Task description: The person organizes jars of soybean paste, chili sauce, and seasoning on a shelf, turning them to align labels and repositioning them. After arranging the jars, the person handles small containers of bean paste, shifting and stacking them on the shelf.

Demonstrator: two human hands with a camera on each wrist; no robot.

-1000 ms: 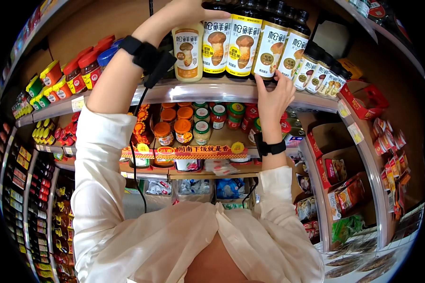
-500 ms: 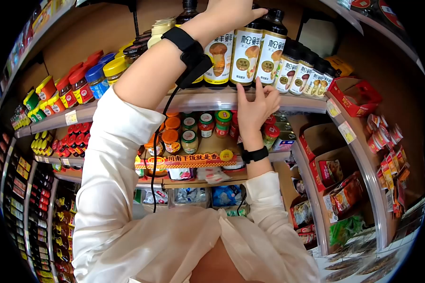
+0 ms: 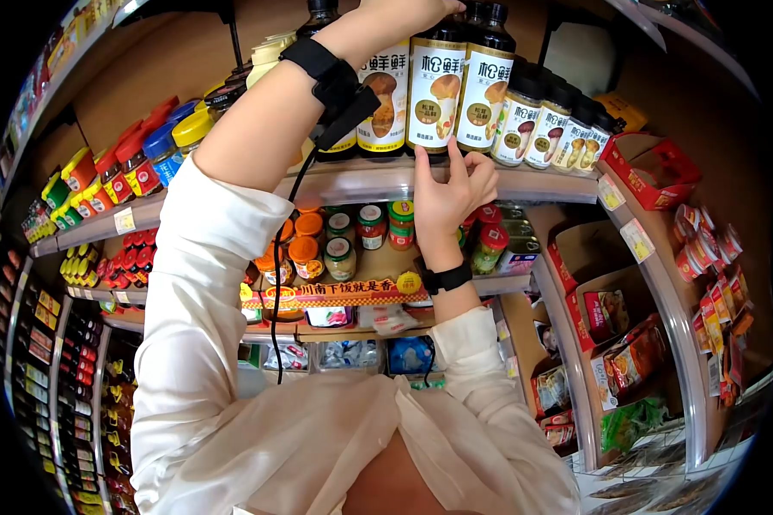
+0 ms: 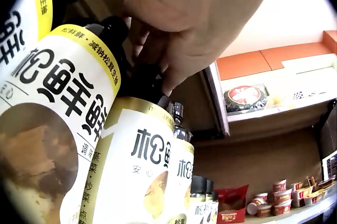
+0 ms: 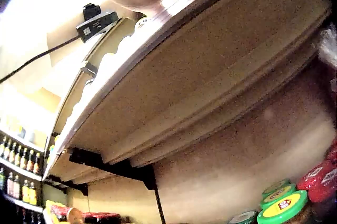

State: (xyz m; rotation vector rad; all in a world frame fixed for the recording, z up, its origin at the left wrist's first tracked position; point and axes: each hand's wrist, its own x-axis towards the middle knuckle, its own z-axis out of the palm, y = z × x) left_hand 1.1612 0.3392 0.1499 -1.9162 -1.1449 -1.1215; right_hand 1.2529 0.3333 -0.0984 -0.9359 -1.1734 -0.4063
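In the head view my left hand (image 3: 408, 15) reaches across the top of a row of dark soy sauce bottles on the upper shelf. The left wrist view shows that hand's fingers curled round the neck of a soy sauce bottle (image 4: 138, 150) with a white, gold-topped label. Lower down, my right hand (image 3: 451, 202) is at the shelf's front edge, thumb and forefinger stretched up to the foot of this upright bottle. Another gold-topped bottle (image 3: 484, 94) stands to its right, a yellow-topped bottle (image 3: 384, 103) to its left.
Small shaker bottles (image 3: 517, 124) line the shelf to the right, beside an open red box (image 3: 653, 167). Lidded jars (image 3: 142, 163) stand at the left. Below are more jars (image 3: 339, 257) and a price-strip shelf edge (image 3: 343, 292). A cable (image 3: 276, 309) hangs from my left wrist.
My left hand has moved right along the bottle tops, from the yellow-topped bottles to the gold-topped one. The head view has shifted, while my right fingertips stay at the bottle's foot.
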